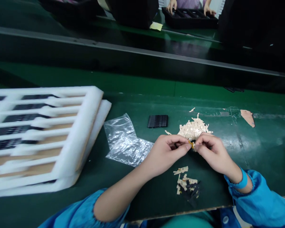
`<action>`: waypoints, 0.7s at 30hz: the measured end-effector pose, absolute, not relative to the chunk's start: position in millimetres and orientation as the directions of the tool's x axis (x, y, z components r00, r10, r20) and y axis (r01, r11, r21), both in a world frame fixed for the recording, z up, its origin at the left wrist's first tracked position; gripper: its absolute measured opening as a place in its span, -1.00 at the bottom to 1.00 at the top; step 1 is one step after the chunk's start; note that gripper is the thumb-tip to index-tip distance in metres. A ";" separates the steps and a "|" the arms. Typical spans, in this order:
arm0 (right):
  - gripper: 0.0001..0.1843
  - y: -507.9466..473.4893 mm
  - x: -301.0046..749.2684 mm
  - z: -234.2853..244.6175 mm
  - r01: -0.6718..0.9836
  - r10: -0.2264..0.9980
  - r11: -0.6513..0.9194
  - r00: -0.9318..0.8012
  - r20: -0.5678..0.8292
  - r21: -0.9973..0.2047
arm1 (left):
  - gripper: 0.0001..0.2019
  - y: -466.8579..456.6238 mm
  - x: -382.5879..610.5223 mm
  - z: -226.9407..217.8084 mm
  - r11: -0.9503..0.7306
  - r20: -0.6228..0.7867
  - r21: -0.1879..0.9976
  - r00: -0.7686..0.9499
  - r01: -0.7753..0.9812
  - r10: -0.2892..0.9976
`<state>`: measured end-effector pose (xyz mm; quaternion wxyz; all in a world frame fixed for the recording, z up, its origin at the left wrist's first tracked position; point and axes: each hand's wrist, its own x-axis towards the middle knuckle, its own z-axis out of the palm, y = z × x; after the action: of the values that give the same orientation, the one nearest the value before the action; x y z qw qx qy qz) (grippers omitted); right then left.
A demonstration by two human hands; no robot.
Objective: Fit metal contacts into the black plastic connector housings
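My left hand (167,152) and my right hand (210,150) meet fingertip to fingertip over the green bench, both pinched on one small tan and dark piece (192,144). Just behind them lies a heap of small beige strips (192,128). Below my hands sits a smaller pile of beige and black scraps (187,185). A black ribbed part (158,121) lies alone farther back, apart from both hands.
A white foam tray (85,126) with slots holding black parts fills the left side, stacked on another foam sheet. A crumpled clear plastic bag (124,141) lies between tray and hands. Across the dark conveyor (142,60), another person's hands rest on a black tray (190,17).
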<state>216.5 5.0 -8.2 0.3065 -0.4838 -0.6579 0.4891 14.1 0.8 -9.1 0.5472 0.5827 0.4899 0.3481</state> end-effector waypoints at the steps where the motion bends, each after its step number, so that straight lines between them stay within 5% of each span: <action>1: -0.83 4.7 216.1 -8.4 0.340 0.934 0.062 -0.350 -0.066 -0.938 | -0.80 1.1 13.5 -9.4 0.072 -0.127 0.976 0.271 0.206 0.954; 8: -0.89 -0.4 211.3 -10.1 0.472 0.975 0.210 -0.165 0.148 -0.856 | -0.86 -2.6 13.0 -10.5 -0.052 0.006 0.941 0.137 0.336 0.991; 15: -0.87 -4.3 206.5 -13.3 0.435 0.959 0.239 -0.246 0.141 -0.868 | -0.86 -8.5 12.9 -15.2 -0.401 0.311 0.788 0.259 0.467 0.914; 21: -0.83 -4.6 206.5 -16.0 0.435 0.960 0.216 -0.258 0.108 -0.874 | -0.86 -7.2 12.0 -16.4 -0.485 0.368 0.733 0.322 0.478 0.873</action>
<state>206.5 -4.6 -16.0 0.3480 -0.4997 -0.6977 0.3773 12.0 -7.2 -16.4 0.2569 0.7712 0.4377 0.3843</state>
